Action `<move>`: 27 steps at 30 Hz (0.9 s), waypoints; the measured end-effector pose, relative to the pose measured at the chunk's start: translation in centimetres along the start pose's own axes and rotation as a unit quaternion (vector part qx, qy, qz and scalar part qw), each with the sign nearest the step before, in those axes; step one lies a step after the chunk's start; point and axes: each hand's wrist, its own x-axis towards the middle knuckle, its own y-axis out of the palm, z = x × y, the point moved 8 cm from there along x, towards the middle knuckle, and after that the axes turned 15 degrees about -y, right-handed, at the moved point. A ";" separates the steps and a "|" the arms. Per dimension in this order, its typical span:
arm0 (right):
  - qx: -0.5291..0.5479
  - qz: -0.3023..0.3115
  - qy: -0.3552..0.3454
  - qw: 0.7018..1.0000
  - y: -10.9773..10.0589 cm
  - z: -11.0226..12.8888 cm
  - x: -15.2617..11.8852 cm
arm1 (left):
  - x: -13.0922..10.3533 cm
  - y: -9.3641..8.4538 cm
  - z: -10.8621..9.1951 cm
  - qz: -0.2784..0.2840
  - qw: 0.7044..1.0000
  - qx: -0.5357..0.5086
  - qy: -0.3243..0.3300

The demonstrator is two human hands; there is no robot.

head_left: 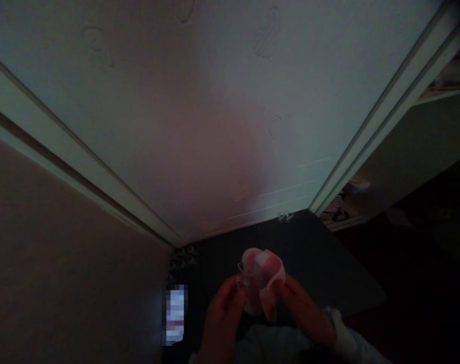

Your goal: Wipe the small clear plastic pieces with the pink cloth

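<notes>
While the pink-and-white piece [254, 273] lies between them, your left hand [225, 302] pinches its left side, your right hand [300, 303] its right, both nearly closed.

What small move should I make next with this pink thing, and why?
I'd probably turn the pink-and-white item slightly toward you: your left hand seems to pinch a small shiny piece by its edge, your right hand holds the opposite side, and the dimness hides whether they're joined.
</notes>
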 end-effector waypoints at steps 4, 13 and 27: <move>0.015 0.009 -0.020 1.000 0.3 0.4 0.1 | -0.7 1.0 -1.0 0.007 0.992 0.116 0.039; 0.016 0.034 -0.008 0.999 0.7 0.3 0.1 | -0.9 1.9 -1.8 -0.011 0.965 0.249 0.084; 0.019 -0.074 0.046 0.996 -1.0 -2.3 -0.6 | -0.7 1.7 -0.7 0.022 0.980 0.193 0.034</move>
